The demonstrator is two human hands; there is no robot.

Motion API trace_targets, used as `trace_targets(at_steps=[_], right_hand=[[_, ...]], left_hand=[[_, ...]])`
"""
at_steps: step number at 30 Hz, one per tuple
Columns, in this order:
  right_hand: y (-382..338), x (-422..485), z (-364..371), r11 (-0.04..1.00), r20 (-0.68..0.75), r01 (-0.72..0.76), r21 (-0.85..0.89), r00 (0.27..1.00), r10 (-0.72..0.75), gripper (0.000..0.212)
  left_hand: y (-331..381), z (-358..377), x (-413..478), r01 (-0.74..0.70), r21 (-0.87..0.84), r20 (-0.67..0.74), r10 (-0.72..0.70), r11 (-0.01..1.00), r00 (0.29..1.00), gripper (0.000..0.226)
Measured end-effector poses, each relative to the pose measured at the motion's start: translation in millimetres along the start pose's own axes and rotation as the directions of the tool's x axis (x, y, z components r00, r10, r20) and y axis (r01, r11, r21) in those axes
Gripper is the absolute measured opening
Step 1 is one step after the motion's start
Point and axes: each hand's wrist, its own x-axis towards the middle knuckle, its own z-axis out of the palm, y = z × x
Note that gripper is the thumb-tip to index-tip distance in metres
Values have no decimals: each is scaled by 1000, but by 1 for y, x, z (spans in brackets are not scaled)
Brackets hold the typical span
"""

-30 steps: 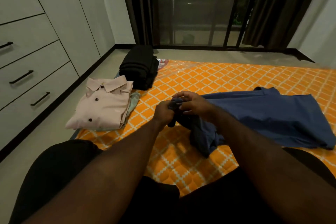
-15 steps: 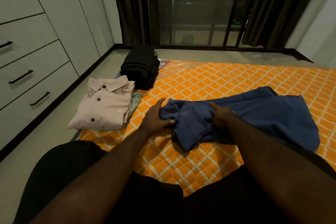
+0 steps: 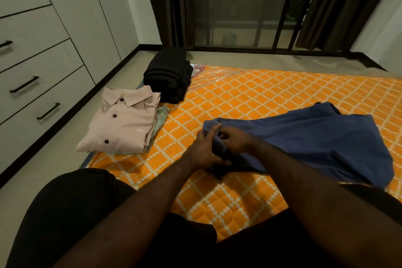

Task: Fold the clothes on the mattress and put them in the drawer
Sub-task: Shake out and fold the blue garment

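Progress, my read: partway. One pink shirt [image 3: 124, 124] lies folded on a pale green piece [image 3: 162, 115] at the mattress [image 3: 250, 93] edge. One black stack [image 3: 167, 76] sits behind it, layers uncountable. One blue shirt [image 3: 315, 137] sprawls unfolded mid-mattress. Left hand [image 3: 204, 148] and right hand [image 3: 235, 139] both pinch its bunched left end. I count three drawers [image 3: 32, 85] with handles, all closed; stowing remains.

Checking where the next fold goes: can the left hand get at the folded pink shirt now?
Probably yes, once freed: the left hand grips the blue shirt, but only bare mattress lies between it and the pink shirt.
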Motion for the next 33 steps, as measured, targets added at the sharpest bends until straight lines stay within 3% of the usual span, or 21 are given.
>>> trace_targets(at_steps=[3, 6, 9, 13, 15, 18, 20, 22, 24, 26, 30, 33], right_hand=[[-10, 5, 2, 993, 15, 53, 103, 998, -55, 22], [-5, 5, -11, 974, -56, -34, 223, 997, 48, 23], [23, 4, -31, 973, -310, -173, 156, 926, 215, 21], [61, -11, -45, 891, -476, -454, -21, 788, 390, 63], [72, -17, -50, 831, -484, -555, -21, 734, 477, 78], [83, -16, -55, 806, -327, -579, -123, 790, 518, 77], [84, -10, -51, 786, -200, -570, -239, 821, 534, 76], [75, -5, -42, 763, -165, -566, -313, 823, 544, 63], [65, 1, -34, 790, -175, -519, -326, 854, 489, 48], [57, 5, -31, 849, -167, -442, -291, 897, 410, 39], [29, 9, -23, 993, -190, -112, -24, 976, 106, 19], [-4, 7, -13, 931, -140, 101, 351, 989, -54, 14]], left_hand=[[-5, -4, 3, -99, -75, -216, 81, 992, 973, 68], [-5, -15, 1, -44, -160, -429, -29, 986, 903, 27], [-1, -27, 1, -26, -228, -561, -110, 973, 821, 17], [-4, -38, 9, -59, -263, -739, -162, 963, 654, 18], [-5, -46, 9, -70, -312, -799, -222, 947, 559, 25], [-12, -55, 9, -46, -315, -839, -256, 948, 479, 21], [-17, -53, 8, -16, -256, -838, -213, 967, 503, 21], [-15, -47, 7, -11, -177, -830, -143, 984, 539, 27], [-8, -41, 7, 64, -2, -820, -38, 998, 571, 38], [-2, -33, 9, 73, 204, -755, 110, 976, 646, 49], [5, -12, 13, -210, 294, -469, 332, 932, 818, 68], [2, -2, 12, -277, 181, -330, 324, 944, 887, 82]])
